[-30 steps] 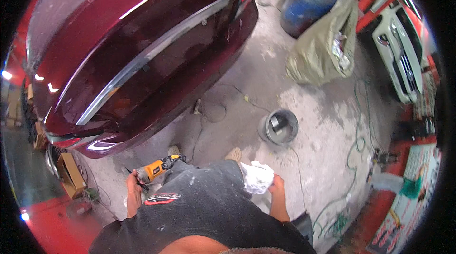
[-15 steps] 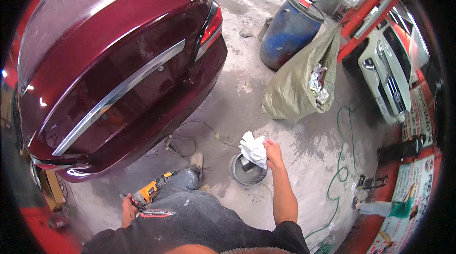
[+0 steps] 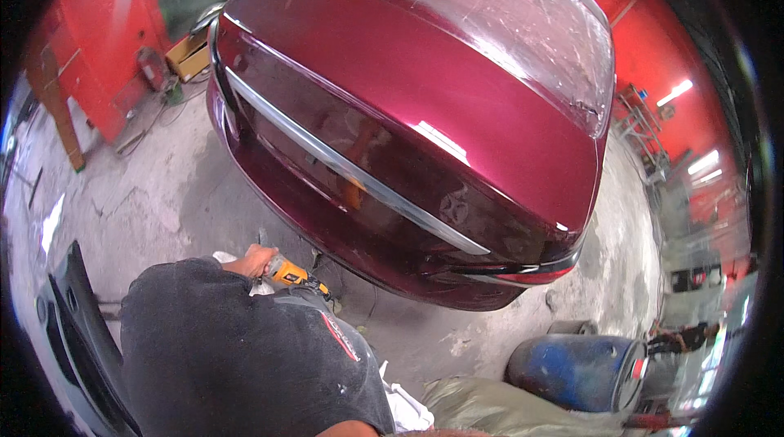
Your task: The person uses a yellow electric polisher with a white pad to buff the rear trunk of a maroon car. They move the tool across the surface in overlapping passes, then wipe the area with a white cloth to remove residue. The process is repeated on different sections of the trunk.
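Note:
My left hand (image 3: 255, 260) is closed round the rear end of a yellow and black power tool (image 3: 292, 275), shaped like an angle grinder. The tool sits beside my dark shirt, its front end pointing toward the car's rear bumper and apart from it. A pale patch by the hand is too unclear to name. My right hand is not in view. White cloth (image 3: 406, 409) shows at the bottom, beside my shirt; what holds it, if anything, is hidden. Ahead stands a glossy dark red car (image 3: 457, 102) with a chrome strip (image 3: 343, 163) across its trunk lid.
A blue drum (image 3: 567, 367) and an olive sack (image 3: 490, 408) are at the lower right. Black panels (image 3: 77, 331) stand at the left. A cardboard box (image 3: 189, 57) and a metal rack (image 3: 641, 127) flank the car. Cords lie on the concrete floor.
The view has swung left, so the car now fills the middle. My right hand, earlier holding white cloth over a bucket, has left view. My left hand still holds the power tool.

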Demonstrator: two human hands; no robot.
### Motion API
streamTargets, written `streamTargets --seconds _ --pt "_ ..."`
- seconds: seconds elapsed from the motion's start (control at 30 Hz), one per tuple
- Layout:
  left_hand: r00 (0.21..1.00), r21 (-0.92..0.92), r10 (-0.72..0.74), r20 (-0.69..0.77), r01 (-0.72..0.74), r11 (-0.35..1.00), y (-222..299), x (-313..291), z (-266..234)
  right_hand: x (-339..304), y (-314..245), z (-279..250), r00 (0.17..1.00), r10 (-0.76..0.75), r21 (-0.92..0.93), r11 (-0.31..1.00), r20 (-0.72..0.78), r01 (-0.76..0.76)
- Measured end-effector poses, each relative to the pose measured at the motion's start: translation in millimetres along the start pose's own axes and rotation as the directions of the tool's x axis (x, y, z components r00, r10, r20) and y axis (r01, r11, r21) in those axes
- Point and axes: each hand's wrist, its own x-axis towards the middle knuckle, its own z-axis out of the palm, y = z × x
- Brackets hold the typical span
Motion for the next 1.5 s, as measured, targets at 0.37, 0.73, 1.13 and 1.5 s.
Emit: streamTargets --seconds 0.37,0.73,1.13,1.5 --pt "0.958 0.135 0.086 -0.273 -0.051 0.99 -68 -80 161 165 -168 -57 0.962 0.063 -0.227 0.974 0.264 -0.001" --pt "0.96 -0.395 -0.142 -0.242 0.036 0.918 -140 -211 291 273 -283 -150 0.932 0.156 -0.258 0.963 0.327 -0.07" --pt "0.961 -0.26 -0.243 -0.129 0.203 0.944 -180 -213 392 347 -369 -317 0.985 0.043 0.05 0.997 0.166 -0.052" --pt "0.942 -0.084 -0.111 -0.317 0.089 0.993 -200 -269 474 388 -549 -355 0.904 -0.32 -0.048 0.937 0.283 0.346"
